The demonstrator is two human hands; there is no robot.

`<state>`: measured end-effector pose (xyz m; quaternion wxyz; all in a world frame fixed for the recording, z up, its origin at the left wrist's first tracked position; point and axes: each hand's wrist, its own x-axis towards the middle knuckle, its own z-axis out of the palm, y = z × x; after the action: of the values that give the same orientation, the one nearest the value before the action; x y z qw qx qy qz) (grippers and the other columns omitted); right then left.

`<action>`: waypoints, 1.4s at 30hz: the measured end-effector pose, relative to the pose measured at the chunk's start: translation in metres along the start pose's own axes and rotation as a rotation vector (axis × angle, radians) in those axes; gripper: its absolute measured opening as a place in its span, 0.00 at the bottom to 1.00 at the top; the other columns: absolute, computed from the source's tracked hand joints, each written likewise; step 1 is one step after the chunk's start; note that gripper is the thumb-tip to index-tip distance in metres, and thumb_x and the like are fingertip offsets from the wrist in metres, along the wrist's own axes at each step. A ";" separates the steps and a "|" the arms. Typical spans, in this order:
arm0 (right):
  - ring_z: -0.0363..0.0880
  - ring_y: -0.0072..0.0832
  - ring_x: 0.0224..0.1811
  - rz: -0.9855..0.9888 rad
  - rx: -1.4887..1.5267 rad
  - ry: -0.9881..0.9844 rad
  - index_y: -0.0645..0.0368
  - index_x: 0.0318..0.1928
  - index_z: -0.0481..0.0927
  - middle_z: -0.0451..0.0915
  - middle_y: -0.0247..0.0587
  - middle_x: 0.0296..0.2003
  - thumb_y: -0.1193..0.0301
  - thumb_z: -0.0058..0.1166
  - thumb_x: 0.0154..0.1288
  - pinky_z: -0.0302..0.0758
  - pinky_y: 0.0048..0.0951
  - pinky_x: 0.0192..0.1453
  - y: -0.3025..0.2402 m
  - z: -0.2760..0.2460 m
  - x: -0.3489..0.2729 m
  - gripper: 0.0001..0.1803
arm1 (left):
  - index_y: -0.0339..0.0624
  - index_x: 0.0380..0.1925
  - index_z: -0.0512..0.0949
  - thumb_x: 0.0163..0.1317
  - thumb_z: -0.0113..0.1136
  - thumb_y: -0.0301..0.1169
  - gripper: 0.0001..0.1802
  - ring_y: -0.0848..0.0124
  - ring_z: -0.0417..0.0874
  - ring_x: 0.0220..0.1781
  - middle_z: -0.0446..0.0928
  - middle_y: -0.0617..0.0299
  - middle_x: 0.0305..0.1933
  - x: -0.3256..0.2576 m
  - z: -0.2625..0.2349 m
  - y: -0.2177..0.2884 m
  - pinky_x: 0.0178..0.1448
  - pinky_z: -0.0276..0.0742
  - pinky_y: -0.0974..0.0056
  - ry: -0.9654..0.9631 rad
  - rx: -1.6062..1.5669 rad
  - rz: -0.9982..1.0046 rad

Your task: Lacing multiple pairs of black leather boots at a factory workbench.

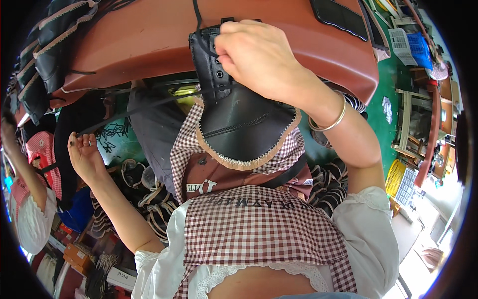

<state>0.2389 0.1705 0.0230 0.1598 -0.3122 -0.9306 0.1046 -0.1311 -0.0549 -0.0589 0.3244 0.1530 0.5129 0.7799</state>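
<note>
head view: my right hand [264, 57] is curled over the top of the black shoe upper [244, 117], thumb and forefinger bent in at its eyelets [219, 74]; whether they pinch lace or leather there, i cannot tell. my left hand [88, 159], well out to the left of the shoe upper, has its fingertips closed on a black lace [164, 99] that runs nearly straight back to the eyelets. i'd judge that arm is out so far to leave the lace no slack, while my right hand steadies the piece.

the shoe upper lies with its eyelet part against the near edge of the desk [134, 35], its tan-trimmed front hanging toward my lap, probably so the eyelets face me. left of it, more black uppers [57, 60] overlap on the desk, perhaps for easy reach; up to its right a dark phone [341, 17] lies flat, clear of the lace.

far right of the shoe upper, a blue basket [419, 50] stands beside a white basket [402, 46], and lower on that side is a yellow basket [396, 180]; i can't make out what they hold. far below and left of it are an orange box [78, 256] and a white box [121, 279], their insides not showing.
</note>
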 end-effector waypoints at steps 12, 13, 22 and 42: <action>0.83 0.33 0.40 0.408 0.433 0.016 0.62 0.33 0.75 0.79 0.40 0.30 0.74 0.56 0.63 0.77 0.33 0.42 0.079 -0.009 0.059 0.05 | 0.32 0.47 0.73 0.70 0.53 0.32 0.13 0.73 0.72 0.37 0.74 0.58 0.36 -0.066 0.110 -0.056 0.46 0.71 0.68 0.214 -0.216 -0.206; 0.82 0.37 0.41 0.255 0.002 0.170 0.62 0.33 0.76 0.79 0.43 0.32 0.73 0.58 0.60 0.77 0.37 0.43 0.089 0.000 0.042 0.06 | 0.32 0.47 0.73 0.70 0.53 0.32 0.13 0.73 0.72 0.37 0.74 0.58 0.36 -0.064 0.107 -0.052 0.46 0.71 0.68 0.208 -0.217 -0.209; 0.36 0.59 0.75 0.169 0.300 -0.063 0.62 0.32 0.79 0.46 0.54 0.73 0.75 0.60 0.53 0.46 0.58 0.72 -0.020 0.008 -0.043 0.06 | 0.34 0.37 0.81 0.57 0.60 0.20 0.07 0.68 0.78 0.32 0.77 0.57 0.31 -0.108 0.198 -0.070 0.37 0.72 0.68 -0.662 0.793 0.166; 0.38 0.60 0.75 0.041 0.135 0.014 0.63 0.22 0.79 0.51 0.53 0.72 0.76 0.60 0.47 0.41 0.68 0.70 -0.026 0.007 -0.043 0.04 | 0.35 0.31 0.77 0.54 0.62 0.24 0.05 0.60 0.77 0.32 0.76 0.56 0.30 -0.101 0.222 -0.074 0.40 0.72 0.61 -0.806 1.086 0.354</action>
<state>0.2545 0.1227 0.0146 0.1849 -0.3206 -0.9137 0.1680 0.0967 0.0535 -0.0215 0.2351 0.6520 0.6374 0.3368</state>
